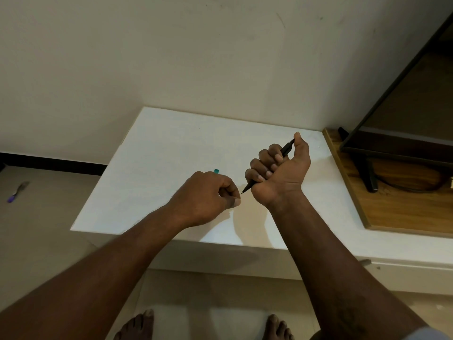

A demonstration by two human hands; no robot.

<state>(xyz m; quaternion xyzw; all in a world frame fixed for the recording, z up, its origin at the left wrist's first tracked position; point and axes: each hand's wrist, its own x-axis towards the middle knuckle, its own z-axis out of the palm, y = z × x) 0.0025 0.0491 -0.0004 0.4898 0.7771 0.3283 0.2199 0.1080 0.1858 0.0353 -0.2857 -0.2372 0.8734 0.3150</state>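
Head view, looking down. I am watching two bare hands working above a white tabletop (171,148) that is butting against a pale wall (171,57) at 12 o'clock.

The right hand (277,173) is hovering palm-up at about 2 o'clock from the frame's centre. Its fingers (263,165) are curling tightly round a black pen (286,149), gripping it in a fist. The thumb is pressing on the pen's upper end, which is pointing toward 1 o'clock. The writing tip is sticking out below the fist toward 7 o'clock, clear of the tabletop as far as I am able to tell.

The left hand (208,195) is sitting just beside the right hand, at its 8 o'clock, back of the hand facing me. Its fingers (232,201) are curling inward and holding a teal piece (216,171). Only the end of that piece is showing, poking out past the knuckles at 12 o'clock. I am not able to tell what it is. The pen tip is pointing at this hand, with a small gap between them.

At 3 o'clock a wooden board (392,207) is lying against the tabletop, carrying a dark screen (404,106) on a black stand (369,175). At 9 o'clock, well apart, a purple-tipped object (14,193) is lying on the floor (36,229). At 6 o'clock two bare feet (137,325) are standing on the floor.
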